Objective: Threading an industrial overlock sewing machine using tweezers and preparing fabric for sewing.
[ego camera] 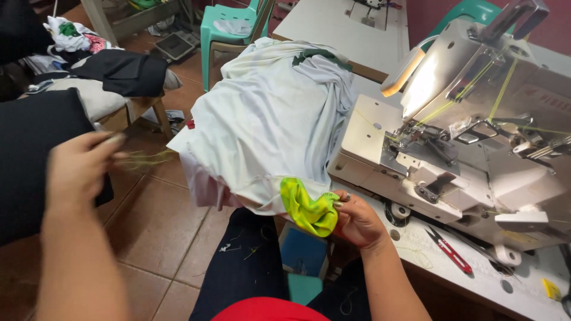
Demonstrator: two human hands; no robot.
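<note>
Neon yellow-green fabric piece (309, 209): small, crumpled, hanging just below the hem of the white garment (267, 125), at the front edge of the counter (476, 279). Pinched at its right end in the right hand (357, 220), fingers curled closed around the folds. Whether sewn to the white hem or only lying against it, cannot tell.

Handling, as judged: light, soft, limp knit; no stiffness, bunches and folds under its own weight. Not fragile, likely a little slick and stretchy. Best taken by pinching an edge or a gathered fold between thumb and fingertips, as held now; a flat grip would let it slide.

White garment: large, draped in a heap over the left end of the counter, spilling toward the lap. Also soft and light, but bulky; dark green trim showing at the top of the heap.

Left hand (80, 166): raised out to the left, well apart from the fabric, blurred; fingers drawn together on what looks like a wisp of fine yellowish threads (146, 157).

Right of the heap: industrial sewing machine (464, 131), cream and grey, yellow-green thread running through its guides. Red-handled thread snips (449, 249) lying on the counter just beside the machine's base.

Beyond: teal plastic chair (229, 27), dark cloth piles to the left, tiled floor (154, 226).
</note>
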